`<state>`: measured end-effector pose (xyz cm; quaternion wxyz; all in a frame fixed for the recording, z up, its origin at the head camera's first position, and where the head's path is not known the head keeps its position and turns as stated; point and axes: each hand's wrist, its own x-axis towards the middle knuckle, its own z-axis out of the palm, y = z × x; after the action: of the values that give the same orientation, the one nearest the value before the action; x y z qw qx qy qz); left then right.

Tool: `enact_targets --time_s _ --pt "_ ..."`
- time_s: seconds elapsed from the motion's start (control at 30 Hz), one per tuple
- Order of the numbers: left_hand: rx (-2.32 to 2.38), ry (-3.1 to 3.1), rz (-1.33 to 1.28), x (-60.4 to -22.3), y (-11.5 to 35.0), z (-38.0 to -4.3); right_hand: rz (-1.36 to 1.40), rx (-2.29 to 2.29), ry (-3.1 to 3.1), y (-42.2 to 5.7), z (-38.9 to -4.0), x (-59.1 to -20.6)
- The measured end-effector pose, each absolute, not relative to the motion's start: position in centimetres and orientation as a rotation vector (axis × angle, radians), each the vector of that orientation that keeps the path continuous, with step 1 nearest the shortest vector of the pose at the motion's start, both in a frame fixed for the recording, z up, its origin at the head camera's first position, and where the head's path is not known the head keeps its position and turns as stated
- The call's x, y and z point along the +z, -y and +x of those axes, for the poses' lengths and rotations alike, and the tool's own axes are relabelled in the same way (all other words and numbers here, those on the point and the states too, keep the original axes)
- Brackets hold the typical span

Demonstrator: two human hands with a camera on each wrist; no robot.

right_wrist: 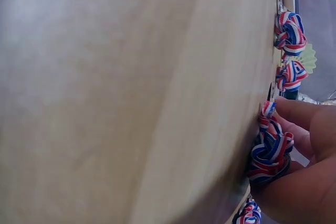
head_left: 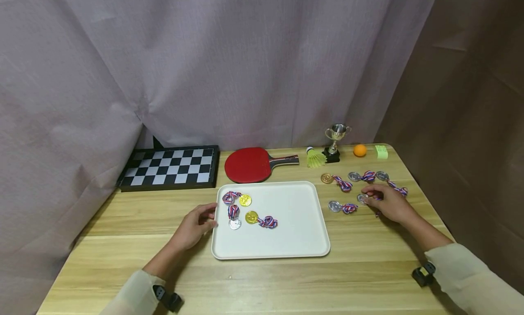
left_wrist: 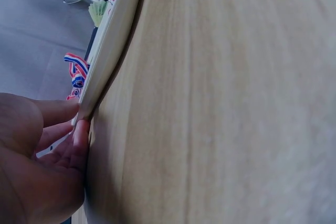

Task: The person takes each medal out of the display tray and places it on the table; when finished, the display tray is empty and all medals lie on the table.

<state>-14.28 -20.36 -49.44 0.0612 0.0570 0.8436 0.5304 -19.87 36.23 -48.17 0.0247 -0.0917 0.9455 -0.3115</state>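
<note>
My left hand point(head_left: 194, 227) grips the left edge of a white tray point(head_left: 294, 242); the left wrist view shows the thumb and fingers on either side of its rim point(left_wrist: 107, 59). On the tray lie two gold medals point(head_left: 251, 217) and one silver medal point(head_left: 234, 223), with bunched striped ribbons. Right of the tray, my right hand point(head_left: 389, 203) pinches a silver medal point(head_left: 362, 198) by its disc, low over the table. Its knotted red, white and blue ribbon point(right_wrist: 270, 153) hangs beneath the palm in the right wrist view, partly hidden by the hand in the head view.
Around the right hand lie silver medals point(head_left: 334, 206) and a bronze-coloured medal point(head_left: 327, 178). Along the back stand or lie a chessboard point(head_left: 169, 167), a red table tennis bat point(head_left: 247, 165), a yellow shuttlecock point(head_left: 315, 157), a small trophy point(head_left: 335, 139), an orange ball point(head_left: 360, 150) and green sticky notes point(head_left: 381, 151).
</note>
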Motion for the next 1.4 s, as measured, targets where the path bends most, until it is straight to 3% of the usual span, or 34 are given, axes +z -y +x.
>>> enact_targets --time_s 0.53,0.8,1.4 --pt "1.567 -2.553 0.132 -49.7 20.4 -14.6 -0.321 -1.008 -2.881 -33.7 -19.9 -43.7" --pt "1.581 -2.553 0.16 -49.8 20.5 -14.5 -0.53 -1.099 -2.826 -27.4 -19.8 -42.2" --pt "1.564 -2.548 0.124 -49.7 20.4 -14.7 -0.765 -1.16 -2.515 -12.8 -18.9 -45.0"
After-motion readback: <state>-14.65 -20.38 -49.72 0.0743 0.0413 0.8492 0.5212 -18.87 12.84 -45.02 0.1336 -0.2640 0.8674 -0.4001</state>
